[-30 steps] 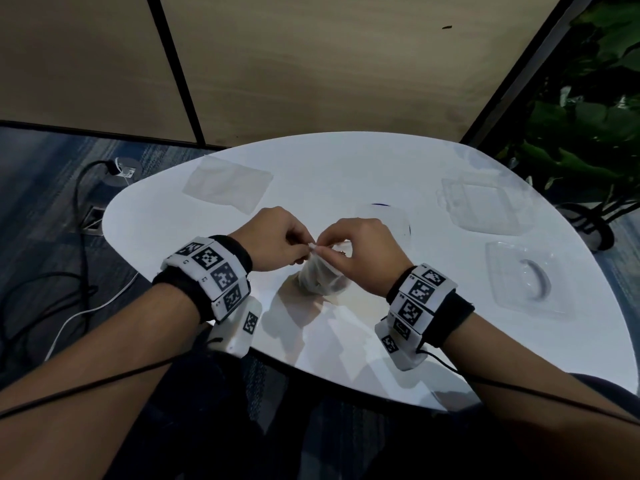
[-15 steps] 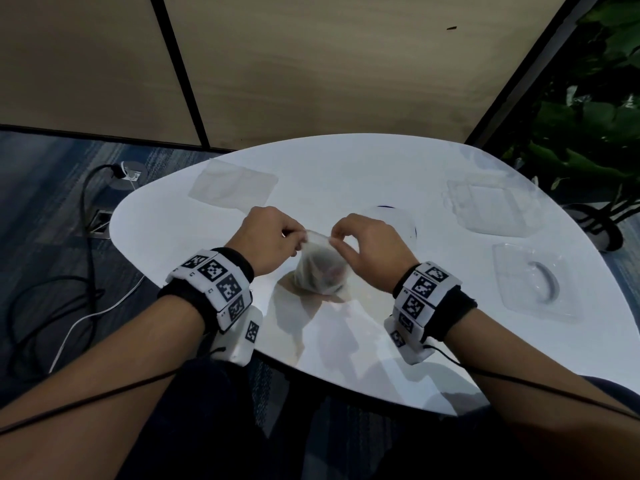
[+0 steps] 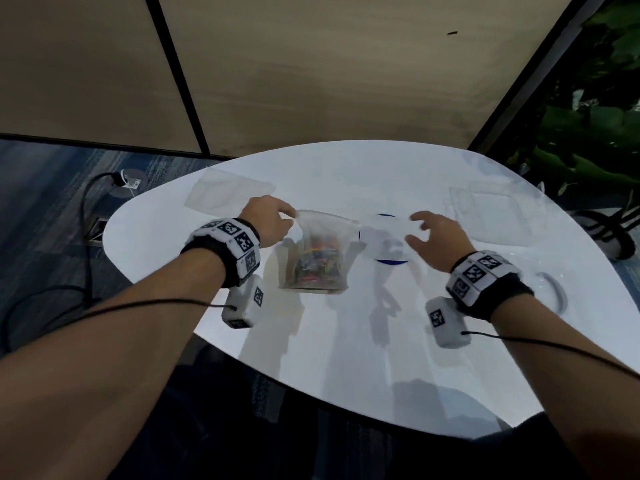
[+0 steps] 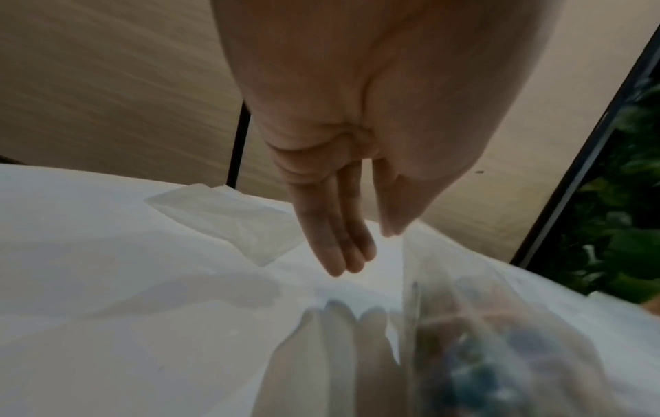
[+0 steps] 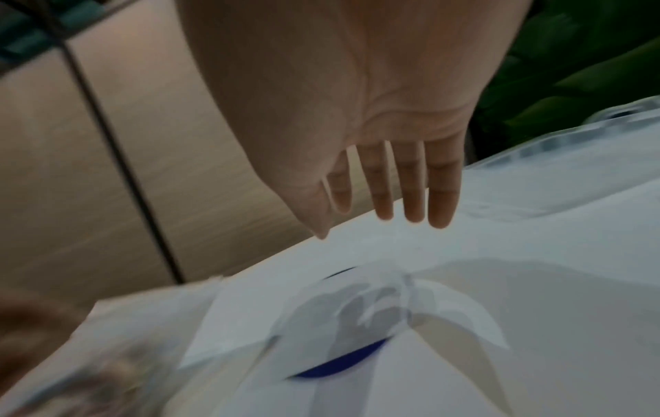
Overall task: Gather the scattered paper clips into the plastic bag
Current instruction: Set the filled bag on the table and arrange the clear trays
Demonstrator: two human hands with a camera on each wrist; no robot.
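Observation:
A clear plastic bag (image 3: 320, 233) stands on the white table (image 3: 346, 344) with several coloured paper clips (image 3: 318, 263) heaped in its bottom. My left hand (image 3: 290, 220) pinches the bag's top left corner between thumb and forefinger. In the left wrist view the other fingers (image 4: 341, 254) point straight down beside the bag (image 4: 464, 324). My right hand (image 3: 415, 230) hovers to the right of the bag, apart from it, fingers spread and holding nothing. In the right wrist view its fingers (image 5: 414, 197) hang straight over the table. I see no loose clips on the table.
A round clear dish with a blue rim (image 3: 391, 262) lies under my right hand. A flat empty bag (image 3: 228, 199) lies at the back left. Two clear plastic trays (image 3: 495, 216) (image 3: 550, 289) sit at the right. A plant (image 3: 588, 133) stands beyond the table's right edge.
Both hands held the bag's top together. Now my right hand has let go and moved right, while my left hand keeps the bag, now spread flat and upright farther out on the table.

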